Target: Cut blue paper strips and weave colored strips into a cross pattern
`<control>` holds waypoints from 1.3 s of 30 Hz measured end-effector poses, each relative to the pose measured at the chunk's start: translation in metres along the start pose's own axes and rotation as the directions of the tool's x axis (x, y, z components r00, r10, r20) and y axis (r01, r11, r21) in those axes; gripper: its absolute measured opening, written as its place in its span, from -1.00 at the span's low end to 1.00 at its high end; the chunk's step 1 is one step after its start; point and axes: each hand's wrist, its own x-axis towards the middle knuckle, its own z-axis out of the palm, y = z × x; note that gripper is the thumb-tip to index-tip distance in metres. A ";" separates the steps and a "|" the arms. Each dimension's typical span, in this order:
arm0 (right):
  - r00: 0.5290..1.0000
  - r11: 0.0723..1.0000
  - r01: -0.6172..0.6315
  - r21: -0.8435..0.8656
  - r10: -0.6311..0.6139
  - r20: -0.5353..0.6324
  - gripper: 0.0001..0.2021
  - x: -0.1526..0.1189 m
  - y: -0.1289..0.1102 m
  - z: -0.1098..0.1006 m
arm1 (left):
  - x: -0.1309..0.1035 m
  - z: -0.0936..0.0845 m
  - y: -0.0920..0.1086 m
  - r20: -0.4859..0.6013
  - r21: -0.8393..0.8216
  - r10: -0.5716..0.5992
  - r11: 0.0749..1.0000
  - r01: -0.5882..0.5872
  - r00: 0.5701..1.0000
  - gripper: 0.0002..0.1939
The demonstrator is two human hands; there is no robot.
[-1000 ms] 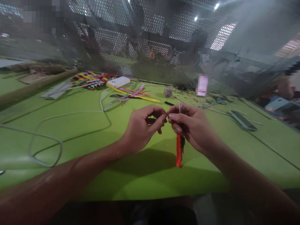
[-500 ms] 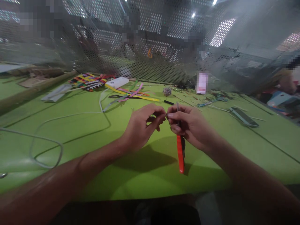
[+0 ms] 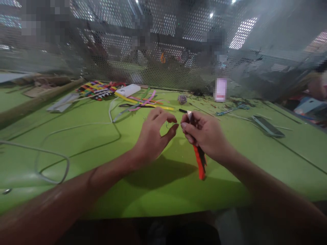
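Note:
My left hand [image 3: 153,134] is raised over the table, with thumb and index finger curled into a near ring and their tips close together. Whatever thin thing they may pinch is too small to make out. Just to the right, my right hand [image 3: 204,134] is closed around a tool with an orange and black handle [image 3: 200,166]. Its shiny metal tip [image 3: 189,115] sticks up above the fingers, and the handle hangs below the palm. The thumb and index finger of this hand are also pressed together, a small gap from the left fingertips.
Colored strips [image 3: 143,102], a white power bank [image 3: 128,90] with a cable [image 3: 76,126] and a woven multicolored piece [image 3: 98,89] lie at the back left. Behind my hands are a wicker-like ball [image 3: 182,99] and a black pen-like stick [image 3: 183,111]. A phone [image 3: 268,126] lies right.
My hands have parted slightly at the fingertips. The tool in my right hand has turned, so its metal tip shows broader and its handle end has swung right and up.

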 end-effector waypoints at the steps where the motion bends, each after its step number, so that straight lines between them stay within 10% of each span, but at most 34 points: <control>1: 1.000 0.999 0.023 -0.048 -0.024 -0.020 -0.93 -0.001 0.000 0.000 | 0.000 0.000 0.001 -0.013 0.031 0.012 0.999 -0.012 1.000 -0.93; 8: 0.953 0.883 0.188 -0.431 -0.269 -0.136 -0.96 -0.009 0.001 0.007 | 0.002 -0.003 0.009 0.011 -0.015 0.028 1.000 -0.028 1.000 -0.84; 14: 0.927 0.798 0.268 -0.540 -0.367 -0.082 -0.98 -0.011 0.001 0.009 | 0.005 -0.007 0.014 0.236 -0.282 -0.192 0.925 0.256 0.953 -0.73; 39: 0.994 0.924 0.068 -0.376 -0.094 -0.053 -0.91 0.000 0.005 -0.001 | 0.006 -0.004 -0.002 0.050 0.026 -0.009 1.000 0.008 0.999 -0.80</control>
